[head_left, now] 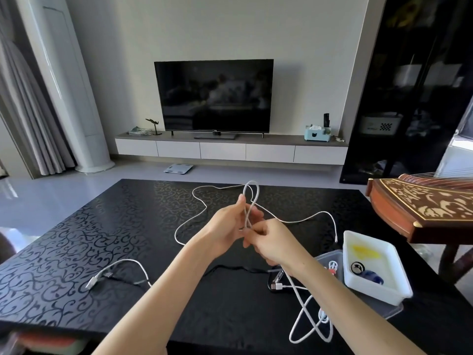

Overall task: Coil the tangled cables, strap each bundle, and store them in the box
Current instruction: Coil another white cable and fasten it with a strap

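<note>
Coiling goes best, I judge, if each new turn matches the first loop in size and the slack is fed in without twisting, so the bundle lies flat for a strap. The left hand pinches the white cable at the foot of an upright loop that rises just past its fingertips. The right hand, touching the left, has its fingers curled round the same cable where the strands cross.

From the hands the loose length trails over the black table, curving away to the far left and out to the right, where its end lies close to the white box. That box sits near right of the hands. A second white cable lies under the right forearm, and a short one lies near left.
</note>
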A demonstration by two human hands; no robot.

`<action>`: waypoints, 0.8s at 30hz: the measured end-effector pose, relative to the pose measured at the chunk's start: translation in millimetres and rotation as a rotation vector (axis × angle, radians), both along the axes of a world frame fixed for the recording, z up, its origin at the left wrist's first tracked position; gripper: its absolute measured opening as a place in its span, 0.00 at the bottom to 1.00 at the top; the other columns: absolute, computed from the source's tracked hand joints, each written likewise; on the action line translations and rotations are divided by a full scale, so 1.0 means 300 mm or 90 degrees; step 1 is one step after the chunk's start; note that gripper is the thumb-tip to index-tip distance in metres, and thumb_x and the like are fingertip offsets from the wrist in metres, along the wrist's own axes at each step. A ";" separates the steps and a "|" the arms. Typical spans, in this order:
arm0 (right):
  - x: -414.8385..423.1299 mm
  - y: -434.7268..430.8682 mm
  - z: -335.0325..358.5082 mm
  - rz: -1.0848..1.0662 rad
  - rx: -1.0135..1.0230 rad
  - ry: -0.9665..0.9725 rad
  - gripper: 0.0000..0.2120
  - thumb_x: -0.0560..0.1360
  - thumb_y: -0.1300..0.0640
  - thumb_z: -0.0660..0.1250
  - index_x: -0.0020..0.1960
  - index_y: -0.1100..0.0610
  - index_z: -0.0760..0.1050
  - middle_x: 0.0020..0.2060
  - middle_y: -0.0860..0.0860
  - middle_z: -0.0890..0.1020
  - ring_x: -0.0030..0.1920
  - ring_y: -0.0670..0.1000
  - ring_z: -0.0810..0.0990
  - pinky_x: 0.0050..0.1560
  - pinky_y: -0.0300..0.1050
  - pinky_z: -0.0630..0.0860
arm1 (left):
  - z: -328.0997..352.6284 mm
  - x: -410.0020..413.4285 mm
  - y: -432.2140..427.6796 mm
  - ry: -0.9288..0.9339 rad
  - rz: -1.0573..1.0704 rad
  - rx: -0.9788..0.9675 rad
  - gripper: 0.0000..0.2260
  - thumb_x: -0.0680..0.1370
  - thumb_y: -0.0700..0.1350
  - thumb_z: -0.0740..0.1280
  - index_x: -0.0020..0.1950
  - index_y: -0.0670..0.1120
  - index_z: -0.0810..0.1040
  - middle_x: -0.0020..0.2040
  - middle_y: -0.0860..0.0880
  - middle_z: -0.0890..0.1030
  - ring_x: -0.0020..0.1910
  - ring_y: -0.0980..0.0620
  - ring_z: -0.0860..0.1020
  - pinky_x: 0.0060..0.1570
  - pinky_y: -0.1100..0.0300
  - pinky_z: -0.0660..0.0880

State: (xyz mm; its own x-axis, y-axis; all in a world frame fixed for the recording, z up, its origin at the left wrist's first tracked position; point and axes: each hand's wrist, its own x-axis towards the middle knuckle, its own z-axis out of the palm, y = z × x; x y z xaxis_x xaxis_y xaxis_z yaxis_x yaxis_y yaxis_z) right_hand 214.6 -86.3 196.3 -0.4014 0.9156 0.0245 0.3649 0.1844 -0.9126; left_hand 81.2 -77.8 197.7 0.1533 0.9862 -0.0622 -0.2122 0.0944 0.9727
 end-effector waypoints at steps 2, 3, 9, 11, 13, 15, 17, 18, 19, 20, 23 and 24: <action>0.009 -0.012 -0.011 0.002 -0.026 0.026 0.18 0.79 0.54 0.62 0.33 0.59 0.76 0.17 0.47 0.68 0.17 0.45 0.61 0.19 0.34 0.57 | 0.008 0.015 0.003 -0.122 0.042 -0.027 0.20 0.83 0.53 0.53 0.39 0.42 0.71 0.40 0.44 0.80 0.41 0.45 0.81 0.26 0.58 0.76; 0.018 -0.021 -0.019 0.010 -0.041 0.029 0.18 0.79 0.53 0.63 0.34 0.60 0.77 0.16 0.47 0.69 0.16 0.45 0.62 0.18 0.35 0.58 | 0.016 0.015 0.006 -0.177 0.074 -0.034 0.19 0.83 0.52 0.53 0.39 0.42 0.70 0.38 0.44 0.80 0.40 0.45 0.82 0.29 0.55 0.78; 0.113 -0.078 -0.067 0.093 -0.131 0.073 0.15 0.80 0.56 0.60 0.38 0.59 0.76 0.28 0.51 0.80 0.29 0.48 0.79 0.36 0.42 0.79 | 0.061 -0.062 0.035 -0.289 0.151 -0.002 0.16 0.83 0.51 0.52 0.39 0.45 0.66 0.26 0.51 0.72 0.21 0.56 0.70 0.23 0.64 0.71; 0.142 -0.086 -0.071 0.116 -0.140 0.097 0.14 0.80 0.57 0.60 0.39 0.60 0.76 0.31 0.53 0.81 0.35 0.51 0.82 0.43 0.45 0.81 | 0.064 -0.072 0.038 -0.334 0.160 -0.005 0.15 0.83 0.51 0.54 0.39 0.45 0.68 0.24 0.53 0.68 0.19 0.58 0.65 0.19 0.66 0.67; 0.156 -0.110 -0.087 0.162 -0.142 0.089 0.11 0.80 0.58 0.60 0.43 0.60 0.76 0.31 0.52 0.80 0.34 0.50 0.81 0.44 0.46 0.80 | 0.082 -0.096 0.046 -0.358 0.201 0.015 0.15 0.82 0.52 0.57 0.39 0.45 0.69 0.23 0.54 0.66 0.18 0.60 0.62 0.17 0.67 0.63; 0.177 -0.129 -0.122 0.162 -0.032 -0.024 0.08 0.80 0.58 0.60 0.46 0.56 0.77 0.29 0.47 0.79 0.33 0.46 0.79 0.45 0.43 0.78 | 0.111 -0.146 0.053 -0.310 0.272 0.062 0.15 0.82 0.51 0.57 0.40 0.44 0.71 0.22 0.54 0.64 0.17 0.60 0.60 0.17 0.67 0.59; 0.202 -0.133 -0.133 0.093 0.157 -0.133 0.06 0.78 0.57 0.62 0.48 0.50 0.78 0.29 0.44 0.79 0.33 0.41 0.77 0.45 0.42 0.77 | 0.133 -0.193 0.050 -0.181 0.348 0.129 0.15 0.82 0.51 0.58 0.41 0.43 0.73 0.22 0.55 0.62 0.18 0.59 0.58 0.17 0.66 0.56; 0.213 -0.130 -0.122 0.045 0.264 -0.146 0.06 0.78 0.58 0.64 0.48 0.49 0.79 0.31 0.43 0.79 0.34 0.40 0.77 0.43 0.41 0.76 | 0.136 -0.206 0.047 -0.096 0.382 0.159 0.15 0.82 0.51 0.58 0.41 0.44 0.74 0.23 0.54 0.62 0.19 0.58 0.58 0.18 0.65 0.56; 0.218 -0.123 -0.100 0.003 0.361 -0.126 0.06 0.77 0.58 0.64 0.48 0.51 0.80 0.31 0.41 0.78 0.34 0.40 0.76 0.40 0.39 0.74 | 0.134 -0.210 0.044 0.014 0.414 0.182 0.15 0.82 0.51 0.58 0.40 0.45 0.75 0.24 0.54 0.63 0.20 0.58 0.58 0.20 0.64 0.56; 0.215 -0.113 -0.071 -0.027 0.433 -0.083 0.05 0.77 0.59 0.65 0.48 0.53 0.80 0.31 0.41 0.77 0.33 0.40 0.76 0.38 0.37 0.73 | 0.129 -0.204 0.040 0.141 0.440 0.200 0.15 0.82 0.52 0.58 0.40 0.46 0.76 0.26 0.53 0.64 0.22 0.57 0.59 0.22 0.63 0.57; 0.158 -0.072 0.048 -0.075 0.504 0.040 0.06 0.78 0.58 0.63 0.47 0.60 0.77 0.31 0.46 0.80 0.30 0.44 0.78 0.34 0.39 0.75 | 0.098 -0.137 0.026 0.369 0.407 0.207 0.15 0.82 0.53 0.55 0.41 0.49 0.75 0.28 0.54 0.66 0.24 0.56 0.62 0.26 0.62 0.59; 0.132 -0.056 0.083 -0.103 0.525 0.039 0.08 0.78 0.56 0.62 0.47 0.60 0.76 0.33 0.47 0.81 0.30 0.45 0.79 0.34 0.40 0.76 | 0.086 -0.111 0.022 0.348 0.366 0.192 0.15 0.82 0.52 0.54 0.41 0.49 0.74 0.28 0.54 0.67 0.25 0.57 0.62 0.26 0.62 0.60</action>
